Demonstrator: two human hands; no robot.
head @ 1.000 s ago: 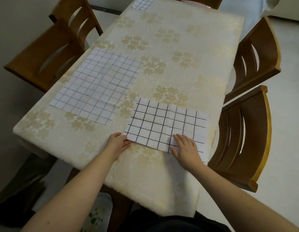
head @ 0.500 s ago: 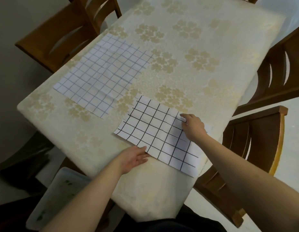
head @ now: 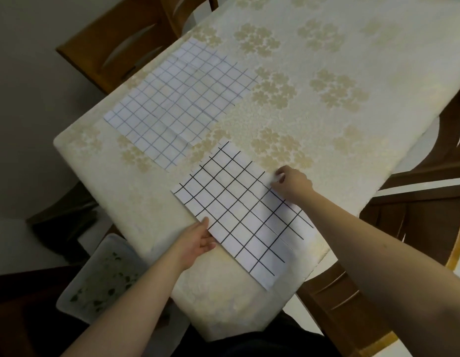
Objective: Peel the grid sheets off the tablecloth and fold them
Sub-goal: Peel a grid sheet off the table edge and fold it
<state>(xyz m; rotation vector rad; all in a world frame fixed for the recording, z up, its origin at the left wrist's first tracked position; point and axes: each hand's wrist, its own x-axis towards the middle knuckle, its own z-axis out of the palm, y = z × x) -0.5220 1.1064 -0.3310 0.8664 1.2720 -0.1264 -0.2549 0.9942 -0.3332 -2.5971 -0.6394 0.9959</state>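
L hand [head: 198, 244] lay flat w/ straight fingers on the near edge of the black-grid sheet [head: 239, 215], thumb up along that edge, nothing gripped. R hand [head: 292, 185] sat at the sheet's far edge, fingers curled, thumb & forefinger pinching the paper's edge there. The sheet lay flat on the tablecloth [head: 326, 124], between the two hands, its near-right corner close to the table edge. Beyond the L hand, further up the cloth & apart from the first sheet, lay a blue-grid sheet [head: 180, 104], flat, untouched. Wooden chair [head: 417, 228] just right of the R forearm; a pale bin [head: 100, 276] sat on the floor left of the L forearm.
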